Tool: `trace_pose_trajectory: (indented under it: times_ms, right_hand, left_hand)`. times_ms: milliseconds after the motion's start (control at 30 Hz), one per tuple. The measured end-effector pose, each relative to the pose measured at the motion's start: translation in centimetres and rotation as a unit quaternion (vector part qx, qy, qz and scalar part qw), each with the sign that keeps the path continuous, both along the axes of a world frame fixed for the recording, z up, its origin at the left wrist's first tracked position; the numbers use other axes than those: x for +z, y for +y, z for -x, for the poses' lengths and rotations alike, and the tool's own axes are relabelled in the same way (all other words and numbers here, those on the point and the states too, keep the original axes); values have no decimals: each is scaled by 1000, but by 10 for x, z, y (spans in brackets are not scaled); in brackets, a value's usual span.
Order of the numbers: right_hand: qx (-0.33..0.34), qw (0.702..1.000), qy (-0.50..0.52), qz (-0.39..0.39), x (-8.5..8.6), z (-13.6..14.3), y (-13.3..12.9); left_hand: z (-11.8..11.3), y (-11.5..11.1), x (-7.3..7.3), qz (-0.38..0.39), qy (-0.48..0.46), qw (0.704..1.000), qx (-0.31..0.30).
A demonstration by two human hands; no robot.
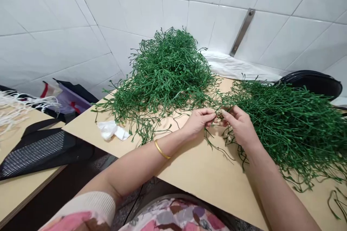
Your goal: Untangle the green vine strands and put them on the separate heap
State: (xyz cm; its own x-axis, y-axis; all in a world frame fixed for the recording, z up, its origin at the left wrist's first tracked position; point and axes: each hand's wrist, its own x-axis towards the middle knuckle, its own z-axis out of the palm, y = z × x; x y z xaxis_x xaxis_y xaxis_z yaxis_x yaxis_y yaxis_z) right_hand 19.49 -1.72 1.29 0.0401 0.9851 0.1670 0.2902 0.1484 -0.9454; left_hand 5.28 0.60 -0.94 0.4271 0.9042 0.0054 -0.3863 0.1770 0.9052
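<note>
My left hand and my right hand meet above the table between two heaps of thin green cords. Both are closed in a pinch, fingertips nearly touching, with green cord between them. How the cord runs inside the fingers is hidden. Loose strands hang below onto the wood. Behind my left hand rises a tall pile of green cords, many with small knotted or forked ends. A second, flatter heap of green cords spreads to the right, beside my right hand.
The wooden table stands against a white tiled wall. A crumpled white tissue lies at its left edge. At the back right is a black rounded case. Another table at left holds white cords and a black mesh bag.
</note>
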Motion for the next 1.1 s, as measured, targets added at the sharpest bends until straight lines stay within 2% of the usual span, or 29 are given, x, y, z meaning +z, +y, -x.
trace_pose_trajectory:
  times_ms: [67,167,267,333,433,533,667,767,867,933,967,1100]
  right_hand:
    - [-15,999,48,3,-4,0,4]
    - [-46,999,12,-25,-8,-4,6]
    - [-72,991,-90,-69,-11,-7,3]
    - [-83,977,-161,-111,-12,-8,1]
    - [-88,955,-220,-176,-13,-8,0]
    - [-101,939,-237,-226,-17,-10,4]
    - [-117,943,-218,-220,-24,-13,10]
    - [-153,941,-211,-217,-23,-13,9]
    - [-198,912,-227,-279,-17,-10,2]
    - [-179,903,-248,-301,-15,-5,-4]
    - [-150,909,-258,-292,-16,-2,-6]
    - [-30,943,-280,-175,-24,11,-8]
  left_hand:
    - [-1,-3,3,-7,26,998,51]
    - [-3,-6,5,-55,56,990,119]
    - [-4,-8,5,-101,89,984,116]
    - [-4,-8,5,-99,110,984,101]
    - [-4,-8,6,-74,120,987,74]
    - [-4,-9,7,-51,123,990,37]
    - [-4,-9,5,43,122,991,-18]
    - [-4,-4,2,125,80,989,9]
    - [-1,2,0,166,3,985,44]
    - [0,5,-1,185,-43,981,40]
    - [0,6,-1,191,-58,979,35]
    - [0,6,-4,199,-79,977,-2]
